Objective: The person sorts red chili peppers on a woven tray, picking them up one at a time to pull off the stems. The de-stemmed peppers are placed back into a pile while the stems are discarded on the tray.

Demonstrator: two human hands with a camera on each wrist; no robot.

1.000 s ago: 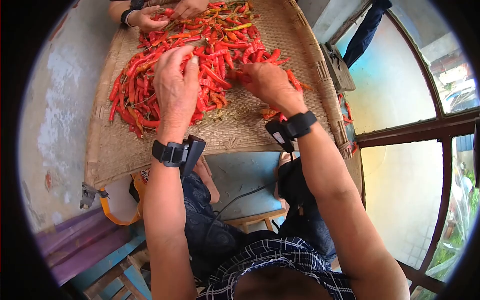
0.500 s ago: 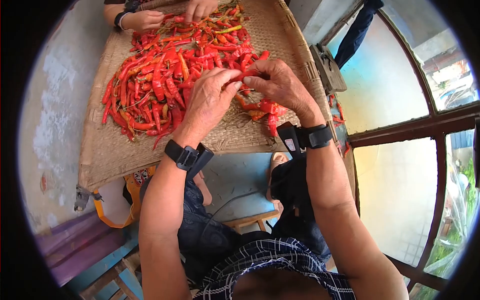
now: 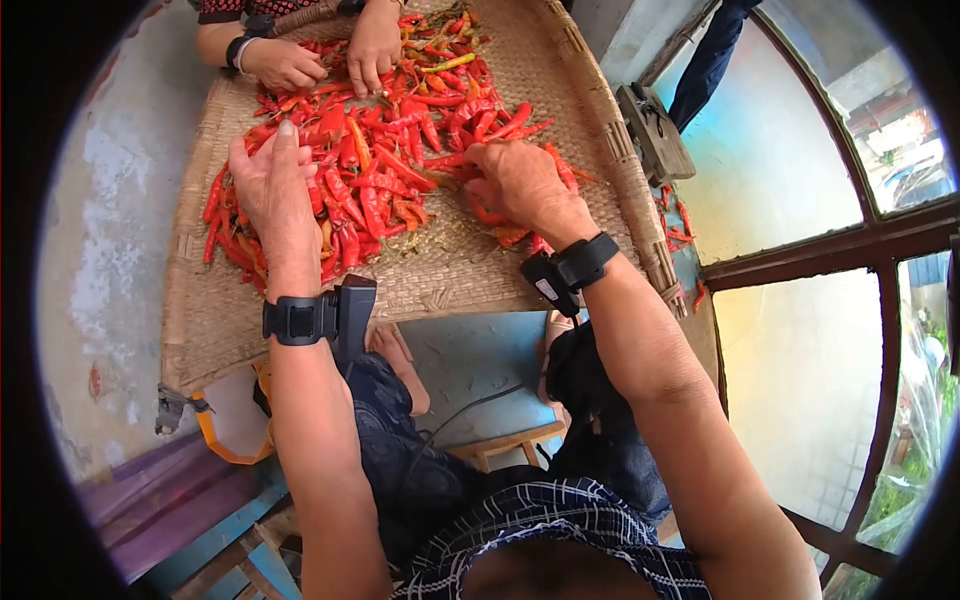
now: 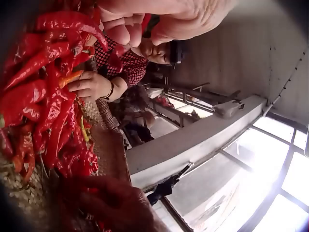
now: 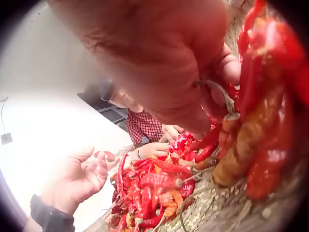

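Red chili peppers lie heaped on a woven bamboo tray. My left hand is raised over the heap's left side, its fingers loosely bent and thumb upright. A bit of red shows by its fingertips in the left wrist view. At the right, my right hand reaches down into a smaller group of peppers, fingers curled round a red chili pepper; the palm partly hides it. Beside that hand, a brownish-orange pepper lies among red ones in the right wrist view.
Across the tray, another person's hands work in the heap. The tray's raised rim runs along the right, beside a wooden board and window panes. A yellow strap hangs at the near left corner.
Both hands came together over a red pepper, then parted. My left hand went left over the heap; my right lowered to the smaller group. The other person's hand moved further into the heap.
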